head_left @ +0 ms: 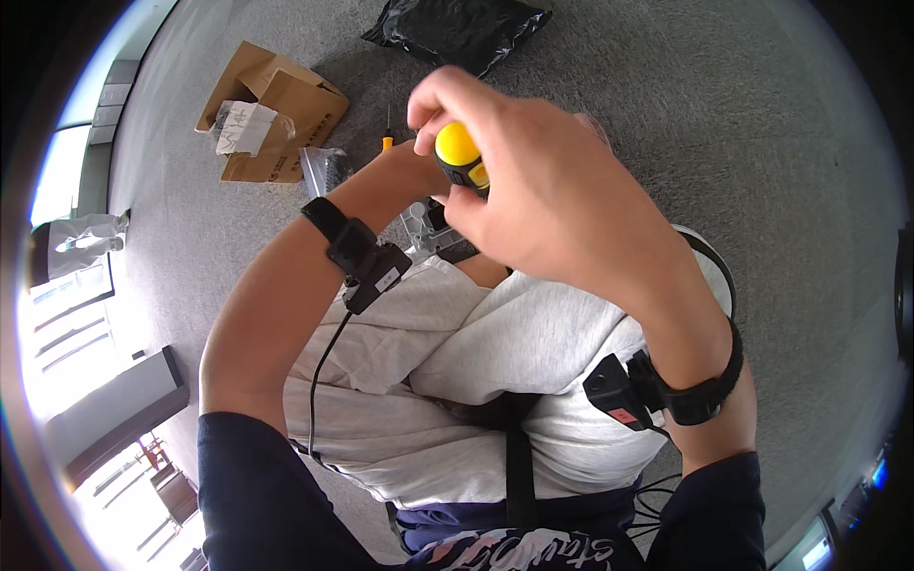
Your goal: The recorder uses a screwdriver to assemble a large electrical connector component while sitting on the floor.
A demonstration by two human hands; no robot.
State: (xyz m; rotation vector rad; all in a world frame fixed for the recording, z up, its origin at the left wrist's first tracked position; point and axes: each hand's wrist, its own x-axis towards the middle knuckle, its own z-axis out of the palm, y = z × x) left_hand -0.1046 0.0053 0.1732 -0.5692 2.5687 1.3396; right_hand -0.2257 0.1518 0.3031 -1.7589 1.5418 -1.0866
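At the frame's upper centre, a right hand point(538, 186) grips a rounded yellow-and-black plastic tool handle point(458, 143) — an off-angle push could slip it into the left hand point(416, 164), whose largely hidden hold cannot be told.

The cardboard box point(307, 103) is matt; to its upper right, a glossy, wrinkled plastic bag point(455, 30); to its right, a smooth plastic tool handle point(458, 144); beneath it, rough carpet point(762, 143).

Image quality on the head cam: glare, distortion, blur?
Head view: windows at left blown out; head view: fisheye bowing toward a dark rim; head view: bright glints on the black plastic bag; head view: right hand and yellow-and-black handle show no obvious motion blur.
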